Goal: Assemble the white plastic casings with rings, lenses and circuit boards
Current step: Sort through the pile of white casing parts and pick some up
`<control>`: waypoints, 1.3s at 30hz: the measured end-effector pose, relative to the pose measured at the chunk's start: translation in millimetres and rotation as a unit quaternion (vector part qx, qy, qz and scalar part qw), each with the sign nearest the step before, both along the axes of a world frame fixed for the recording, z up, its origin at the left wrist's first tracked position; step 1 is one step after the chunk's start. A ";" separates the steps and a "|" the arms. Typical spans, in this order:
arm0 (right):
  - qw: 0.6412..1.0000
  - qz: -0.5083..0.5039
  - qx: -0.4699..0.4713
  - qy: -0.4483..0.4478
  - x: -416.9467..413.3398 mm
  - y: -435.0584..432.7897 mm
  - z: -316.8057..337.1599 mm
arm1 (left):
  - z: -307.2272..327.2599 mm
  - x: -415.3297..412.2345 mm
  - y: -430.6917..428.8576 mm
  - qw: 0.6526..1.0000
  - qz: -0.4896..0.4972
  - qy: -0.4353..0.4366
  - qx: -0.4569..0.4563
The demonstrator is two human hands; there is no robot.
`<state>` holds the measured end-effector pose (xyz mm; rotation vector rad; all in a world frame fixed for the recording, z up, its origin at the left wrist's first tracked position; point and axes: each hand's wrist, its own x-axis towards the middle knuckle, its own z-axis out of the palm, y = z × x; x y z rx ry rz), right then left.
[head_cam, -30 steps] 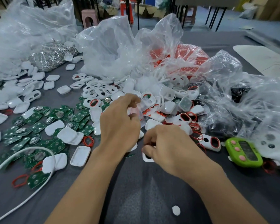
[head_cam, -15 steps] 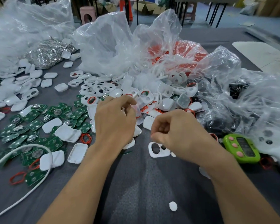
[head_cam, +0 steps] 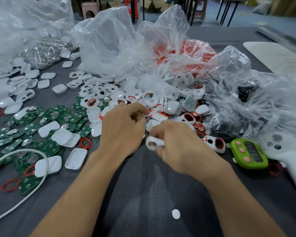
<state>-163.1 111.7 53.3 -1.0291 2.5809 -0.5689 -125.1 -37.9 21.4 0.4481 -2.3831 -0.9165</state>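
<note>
My right hand [head_cam: 179, 147] grips a white casing front [head_cam: 153, 143] with a round hole, held just above the grey table. My left hand [head_cam: 123, 129] is close beside it on the left, fingers curled, thumb and forefinger pinching a small clear piece [head_cam: 146, 114] that is mostly hidden. Behind both hands lies a heap of white casings [head_cam: 161, 101], some fitted with red rings. Green circuit boards [head_cam: 29, 127] and loose red rings [head_cam: 85, 142] are spread at the left, with white casing backs [head_cam: 65, 137] among them.
Crumpled clear plastic bags [head_cam: 126, 45] fill the back and right. A green timer [head_cam: 249, 153] and a white controller [head_cam: 289, 151] lie at the right. A white cable [head_cam: 24, 152] loops at the left. A small white disc [head_cam: 176, 213] lies near the front.
My right hand took the white casing front off the table and brought it up toward my left hand. My left hand has stayed nearly in place at the heap's edge.
</note>
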 end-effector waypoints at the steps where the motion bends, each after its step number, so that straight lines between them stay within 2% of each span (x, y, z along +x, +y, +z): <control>1: 0.998 -0.030 -0.057 -0.017 -3.3 0.1 -2.2 | 0.8 -0.1 1.8 1.000 -0.006 0.003 0.027; 3: 0.971 -0.102 -0.203 -0.076 -8.9 0.7 -8.1 | 2.6 -0.4 5.1 0.994 -0.024 0.014 0.104; 5: 0.912 -0.184 -0.337 -0.148 -14.1 1.2 -9.8 | 3.7 -1.1 7.3 0.978 -0.066 0.014 0.197; 7: 0.852 -0.229 -0.413 -0.227 -14.8 0.5 -7.5 | 5.0 -2.5 10.0 0.953 -0.112 0.012 0.282; 8: 0.841 -0.235 -0.423 -0.242 -16.2 0.2 -8.3 | 5.5 -3.4 11.2 0.942 -0.126 0.016 0.312; 10: 0.857 -0.245 -0.397 -0.220 -18.7 1.0 -10.4 | 4.4 -4.8 11.7 0.930 -0.134 0.022 0.341; 13: 0.891 -0.267 -0.351 -0.111 -23.8 5.9 -9.8 | 2.4 -5.7 8.9 0.921 -0.123 0.024 0.369; 15: 0.894 -0.263 -0.355 -0.078 -28.9 10.1 -9.0 | 1.2 -7.0 6.5 0.910 -0.126 0.012 0.395; 17: 0.890 -0.255 -0.368 -0.084 -30.7 11.8 -8.9 | 1.1 -7.2 6.4 0.900 -0.137 0.005 0.414; 22: 0.920 -0.240 -0.311 -0.002 -33.2 15.7 -10.4 | 0.1 -7.3 3.0 0.923 -0.070 0.020 0.378; 25: 0.954 -0.202 -0.220 0.008 -33.2 17.6 -8.8 | -0.5 -8.9 -4.4 0.929 -0.034 0.040 0.365; 29: 0.985 -0.115 -0.123 -0.025 -20.3 7.4 -7.4 | -0.8 -9.9 -7.4 0.932 -0.031 0.045 0.359; 31: 0.996 -0.068 -0.050 -0.005 -12.6 2.1 -10.3 | -3.1 -9.6 -7.6 0.936 -0.033 0.038 0.349; 33: 0.998 -0.052 -0.017 0.029 -7.7 -0.8 -11.5 | -4.4 -8.8 -7.2 0.936 -0.036 0.034 0.348; 36: 0.994 -0.079 -0.062 0.048 -12.2 3.6 -10.1 | -3.9 -7.9 -6.1 0.936 -0.039 0.032 0.349; 38: 0.971 -0.144 -0.187 -0.019 -19.2 7.9 -6.2 | -2.9 -7.6 -5.7 0.935 -0.041 0.030 0.352; 39: 0.944 -0.179 -0.268 -0.076 -22.6 10.0 -4.2 | -2.5 -7.4 -5.3 0.934 -0.043 0.029 0.354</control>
